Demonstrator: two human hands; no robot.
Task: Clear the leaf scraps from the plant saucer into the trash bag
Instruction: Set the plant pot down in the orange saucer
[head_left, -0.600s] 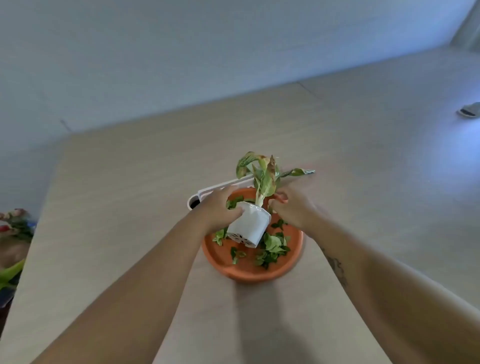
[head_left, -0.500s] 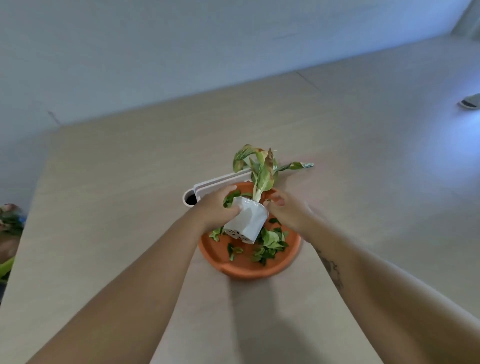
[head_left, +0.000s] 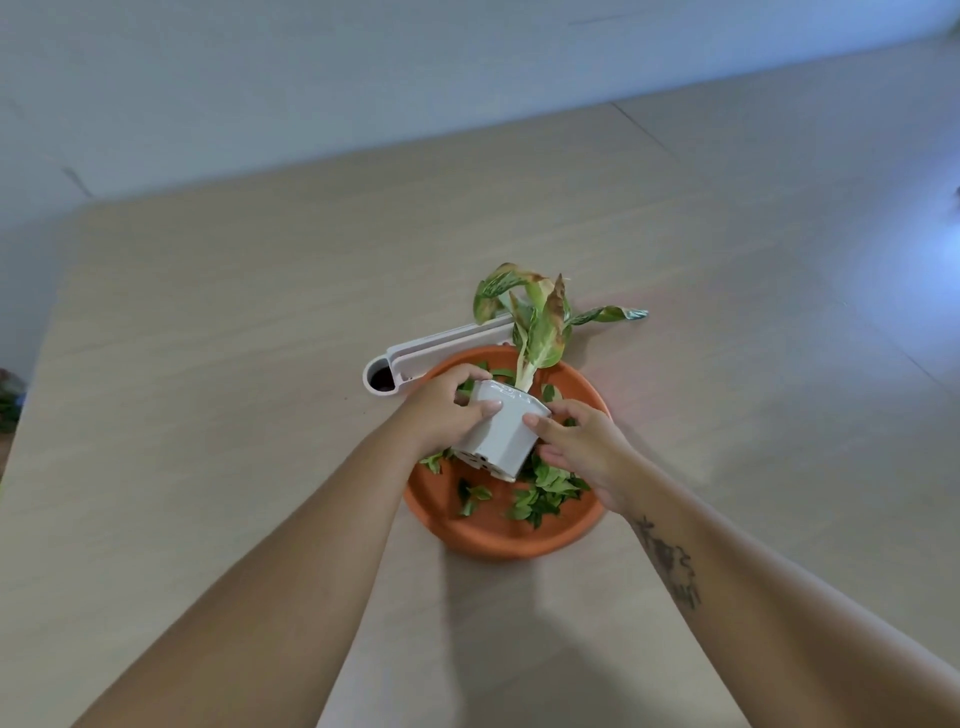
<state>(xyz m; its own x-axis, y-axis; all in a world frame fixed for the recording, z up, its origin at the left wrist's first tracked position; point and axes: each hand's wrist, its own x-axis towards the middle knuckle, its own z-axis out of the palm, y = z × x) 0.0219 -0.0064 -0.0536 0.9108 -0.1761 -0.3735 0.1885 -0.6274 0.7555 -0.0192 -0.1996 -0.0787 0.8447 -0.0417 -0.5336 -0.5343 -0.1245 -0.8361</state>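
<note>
An orange plant saucer (head_left: 498, 538) sits on the wooden table, with several green leaf scraps (head_left: 540, 493) scattered inside it. A small white pot (head_left: 501, 441) with a wilting, browning plant (head_left: 537, 322) is tilted over the saucer's middle. My left hand (head_left: 441, 410) grips the pot's left side, thumb across its rim. My right hand (head_left: 584, 447) holds its right side, fingertips on the rim. No trash bag is in view.
A white tray-like holder with a round dark opening (head_left: 382, 379) lies just behind the saucer. The light wooden table (head_left: 208, 415) stretches left and right, ending at a pale wall. Something green shows at the far left edge (head_left: 8, 405).
Both hands have taken a firmer hold of the white pot and it sits a little higher and more upright over the saucer. The camera has shifted closer.
</note>
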